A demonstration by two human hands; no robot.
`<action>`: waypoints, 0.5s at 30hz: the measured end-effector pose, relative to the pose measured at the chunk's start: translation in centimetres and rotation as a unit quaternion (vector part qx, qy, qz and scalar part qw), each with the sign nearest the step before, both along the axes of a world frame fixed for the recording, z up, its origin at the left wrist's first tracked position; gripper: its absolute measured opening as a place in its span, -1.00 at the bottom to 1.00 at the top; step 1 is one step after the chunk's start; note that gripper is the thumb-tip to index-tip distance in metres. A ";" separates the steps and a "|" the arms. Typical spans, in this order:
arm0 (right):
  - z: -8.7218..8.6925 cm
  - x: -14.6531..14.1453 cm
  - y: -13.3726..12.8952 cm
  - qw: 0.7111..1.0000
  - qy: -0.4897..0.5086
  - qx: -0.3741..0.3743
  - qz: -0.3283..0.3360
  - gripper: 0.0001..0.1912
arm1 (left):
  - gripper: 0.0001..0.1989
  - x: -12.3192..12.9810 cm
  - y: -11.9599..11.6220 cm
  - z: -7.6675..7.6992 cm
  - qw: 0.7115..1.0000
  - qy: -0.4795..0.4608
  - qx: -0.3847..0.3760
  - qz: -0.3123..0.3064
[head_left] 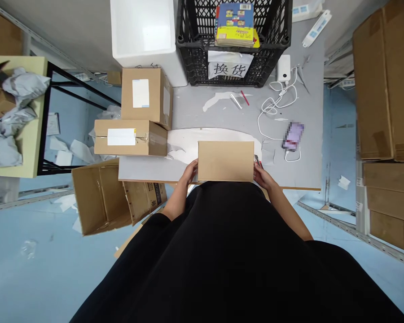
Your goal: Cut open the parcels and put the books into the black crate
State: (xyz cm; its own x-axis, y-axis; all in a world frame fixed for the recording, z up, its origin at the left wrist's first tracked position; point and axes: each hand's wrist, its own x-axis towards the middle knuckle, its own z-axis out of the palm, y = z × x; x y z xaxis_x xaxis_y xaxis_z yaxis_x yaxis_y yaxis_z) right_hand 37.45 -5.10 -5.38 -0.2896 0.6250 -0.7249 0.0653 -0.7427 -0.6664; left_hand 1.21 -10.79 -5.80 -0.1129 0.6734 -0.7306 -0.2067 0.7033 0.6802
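Observation:
A plain closed brown cardboard box is at the front edge of the grey table, against my black clothing. On its left side my left hand grips it, fingers pressed to the side wall. My right hand holds the opposite side, its fingers partly hidden. A small dark and red object shows beside the right fingertips; I cannot make out what it is. Under and behind the box lies a white sheet with torn edges.
Two labelled boxes stand at the left. Behind are a white bin and a black crate with books. A phone and white cable lie right. An open carton stands below left.

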 end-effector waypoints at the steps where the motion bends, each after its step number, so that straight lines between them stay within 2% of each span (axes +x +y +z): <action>1: -0.1 -0.4 -0.5 1.000 0.011 0.008 -0.016 -0.48 | -0.46 0.2 -0.1 0.0 0.999 -0.022 0.015 0.022; 4: -0.2 -1.7 -1.3 0.998 0.027 0.023 -0.054 -0.42 | -0.34 0.8 -0.5 0.0 0.990 -0.105 0.061 0.069; 8: 0.3 -2.6 -1.3 0.999 0.029 0.002 -0.034 -0.44 | -0.34 1.5 -0.9 -0.1 0.979 -0.177 0.067 0.079; 12: 0.8 -2.3 -0.2 1.000 0.011 0.007 -0.014 -0.52 | -0.45 1.4 -0.5 0.1 0.984 -0.162 0.063 0.045; 15: 1.4 -2.0 1.2 0.999 -0.035 0.025 -0.015 -0.57 | -0.50 0.5 0.4 0.9 0.992 -0.101 0.070 -0.022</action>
